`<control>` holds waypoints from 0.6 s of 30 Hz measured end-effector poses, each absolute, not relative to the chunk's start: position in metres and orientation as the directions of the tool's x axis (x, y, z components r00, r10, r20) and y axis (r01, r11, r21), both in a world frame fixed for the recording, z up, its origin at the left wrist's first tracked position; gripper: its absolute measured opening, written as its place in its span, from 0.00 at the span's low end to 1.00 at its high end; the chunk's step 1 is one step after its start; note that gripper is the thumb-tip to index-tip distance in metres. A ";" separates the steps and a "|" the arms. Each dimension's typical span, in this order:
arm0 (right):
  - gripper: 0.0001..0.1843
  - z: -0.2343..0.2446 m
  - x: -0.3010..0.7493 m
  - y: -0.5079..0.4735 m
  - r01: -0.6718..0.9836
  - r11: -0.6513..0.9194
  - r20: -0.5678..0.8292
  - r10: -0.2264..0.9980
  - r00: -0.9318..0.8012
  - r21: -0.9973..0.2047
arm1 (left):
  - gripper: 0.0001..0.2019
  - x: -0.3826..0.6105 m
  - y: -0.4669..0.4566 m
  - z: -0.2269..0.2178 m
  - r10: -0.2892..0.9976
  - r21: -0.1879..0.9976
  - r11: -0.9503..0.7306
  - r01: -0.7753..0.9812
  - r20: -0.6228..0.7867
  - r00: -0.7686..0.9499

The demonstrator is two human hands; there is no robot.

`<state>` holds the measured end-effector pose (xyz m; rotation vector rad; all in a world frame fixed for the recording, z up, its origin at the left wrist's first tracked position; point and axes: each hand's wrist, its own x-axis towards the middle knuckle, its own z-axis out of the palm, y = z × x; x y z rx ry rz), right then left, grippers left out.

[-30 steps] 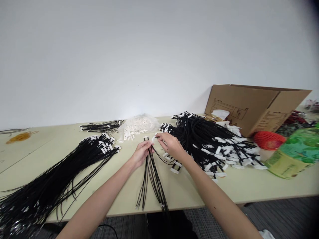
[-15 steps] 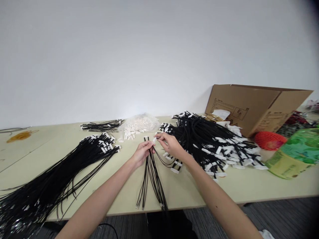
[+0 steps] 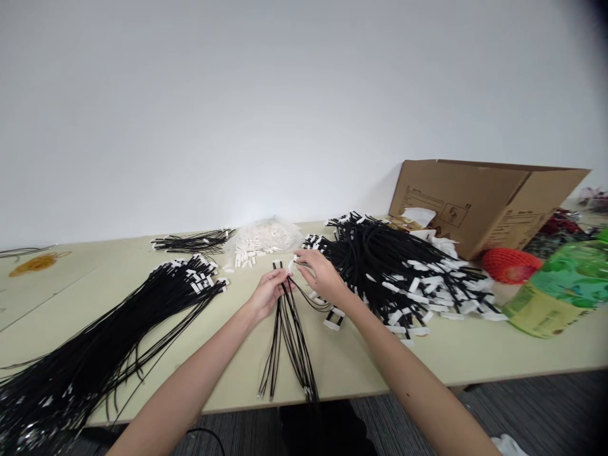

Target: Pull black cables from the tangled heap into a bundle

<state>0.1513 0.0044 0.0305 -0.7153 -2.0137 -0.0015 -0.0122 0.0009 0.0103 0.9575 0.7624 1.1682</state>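
My left hand (image 3: 270,292) is closed, its thumb and fingers pinching a small white connector (image 3: 291,264) over the table's middle. Thin black cables (image 3: 293,335) hang from below this hand toward the table's front edge. To its right, my right hand (image 3: 323,277) is closed too, its fingertips at the connector's upper end with a black cable running past them. Fingers partly hide the joint between cable and connector. Beyond the hands lies a clear plastic bag (image 3: 268,234) of white connectors, with several spilled in front.
A long black cable bundle (image 3: 118,323) with white ends lies left; a smaller bundle (image 3: 192,240) is behind it. At right are a big cable pile (image 3: 380,253), a cardboard box (image 3: 456,206), a red netted thing (image 3: 510,266) and a green plastic container (image 3: 555,294). Yellow rubber bands (image 3: 38,263) lie far left.
My right hand's fingers have shifted slightly at the connector, the hand turning a little flatter. My left hand keeps its pinch. The whole view has moved slightly.
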 end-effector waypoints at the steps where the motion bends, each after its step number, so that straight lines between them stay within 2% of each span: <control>1: 0.08 0.030 0.151 0.004 0.513 0.830 0.815 0.446 -0.370 -0.221 | 0.11 -0.012 0.001 0.010 0.973 0.907 0.110 -0.407 -0.015 0.232; 7: 0.08 0.031 0.146 -0.005 0.540 0.841 0.813 0.295 -0.501 0.028 | 0.10 -0.013 0.002 0.011 0.982 0.886 0.096 -0.454 -0.009 0.190; 18: 0.08 0.030 0.142 -0.007 0.544 0.790 0.738 0.182 -0.650 0.285 | 0.08 -0.013 0.002 0.013 0.988 0.878 0.105 -0.466 -0.037 0.152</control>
